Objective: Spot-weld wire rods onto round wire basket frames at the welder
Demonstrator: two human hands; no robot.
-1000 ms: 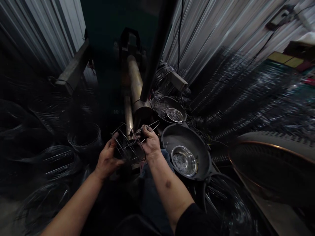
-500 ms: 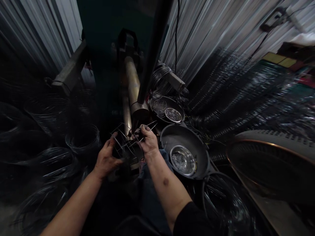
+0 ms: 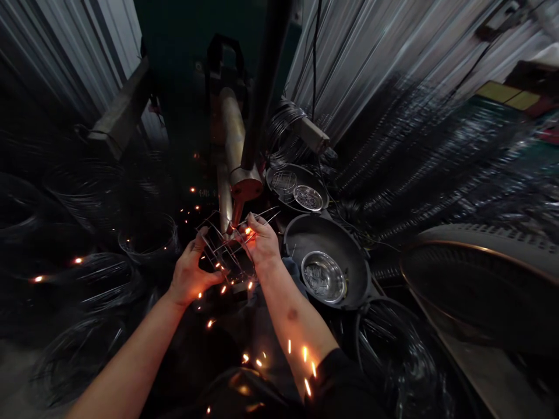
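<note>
A wire frame (image 3: 237, 256) of thin metal rods sits between my two hands, under the electrode (image 3: 237, 213) of a spot welder. My left hand (image 3: 191, 273) grips its left side, with the thumb and fingers spread around the rods. My right hand (image 3: 263, 243) pinches the right side close to the electrode tip, and a thin rod sticks out past the fingers. Orange sparks fly from the tip and fall over both forearms. The exact contact point is hard to see in the glare.
Right of my hands stands a large dark pan (image 3: 293, 241) holding a steel bowl (image 3: 342, 280) of small metal pieces. Behind it is another pan (image 3: 276, 170) with a smaller bowl (image 3: 308, 198). Wire baskets (image 3: 148, 237) stand at left. A round fan-like guard (image 3: 471, 256) is at right.
The welder's electrode has come down onto the wire frame, and bright sparks have burst out. My hands keep their hold, nearly unmoved; the view has shifted slightly.
</note>
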